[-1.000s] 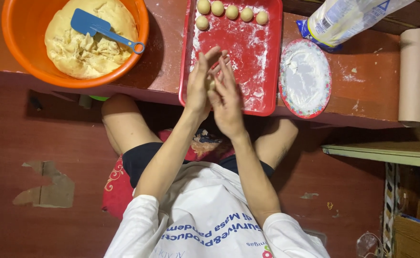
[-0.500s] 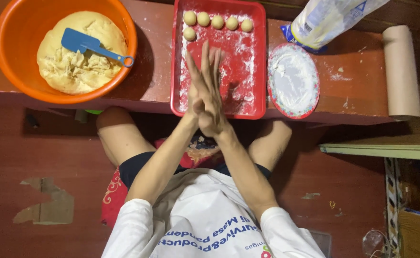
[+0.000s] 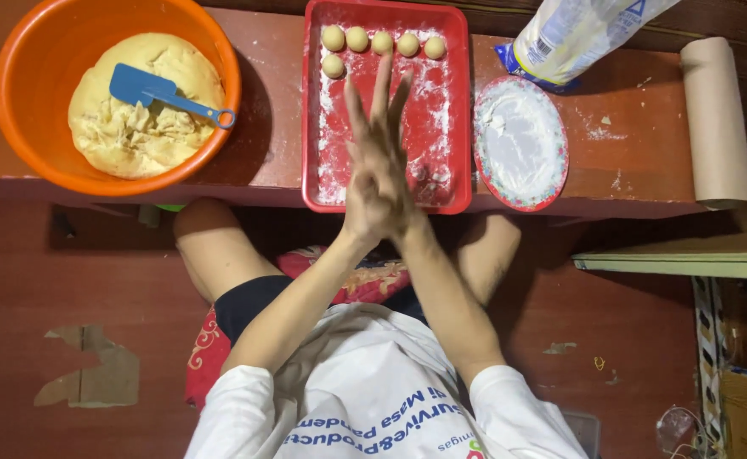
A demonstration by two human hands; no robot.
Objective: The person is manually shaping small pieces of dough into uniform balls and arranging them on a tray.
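Since the earlier frames the pressed palms have slid against each other: a second ago the hands sat lower over the near half of the tray with fingers curled, now the fingers are stretched long and reach toward the row of balls. Head view: left hand (image 3: 365, 183) and right hand (image 3: 395, 170) are held palm to palm over the red tray (image 3: 312, 127), fingers (image 3: 382, 85) straight, lightly fanned at the tips, both hands pressed flat together. Whatever sits between the palms is hidden; cannot tell if a piece of dough is there. Six dough balls (image 3: 370, 41) lie at the far end of the tray, five in a row and one just below the leftmost; fingertips near them, not touching. Tray floor dusted with flour. Left of the tray on the bench (image 3: 271, 161): orange basin (image 3: 16, 110) holding a lump of yellow dough (image 3: 127, 127), a blue scraper (image 3: 148, 87) lying on top with its handle against the rim. Right of the tray: round plate of flour (image 3: 522, 140), just beside it. Behind the plate a tilted flour bag (image 3: 577, 34); at the far right a roll of brown paper (image 3: 715, 119).
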